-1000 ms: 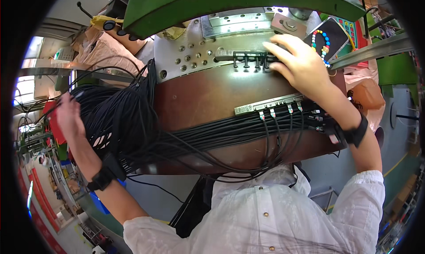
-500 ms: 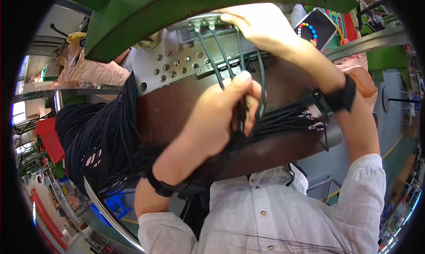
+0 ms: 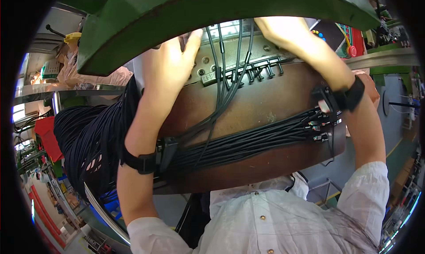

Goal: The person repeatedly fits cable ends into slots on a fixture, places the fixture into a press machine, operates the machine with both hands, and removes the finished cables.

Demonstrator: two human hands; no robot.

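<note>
Several black cables (image 3: 220,72) run from the brown work surface up across a metal fixture plate (image 3: 205,68), passing a row of small black pegs (image 3: 268,71) on a bar. Their upper ends are hidden behind the green machine arm. At the left of these cables is my left hand (image 3: 173,61), thumb apart from the fingers and nothing visible in it; its fingertips pass behind the green arm. My right hand (image 3: 283,28) reaches up on the other side of the cables, overexposed, its fingers covered by the green arm.
The curved green machine arm (image 3: 221,8) spans the top of the view. A bundle of black cables with connectors (image 3: 315,128) lies along the brown work surface (image 3: 265,163). A thick hank of black cables (image 3: 84,134) hangs at the left over a metal rail (image 3: 88,86).
My left hand has let go of the cables and moved up and left to the fixture. The cables now hang loose over the surface. My right hand has shifted slightly right.
</note>
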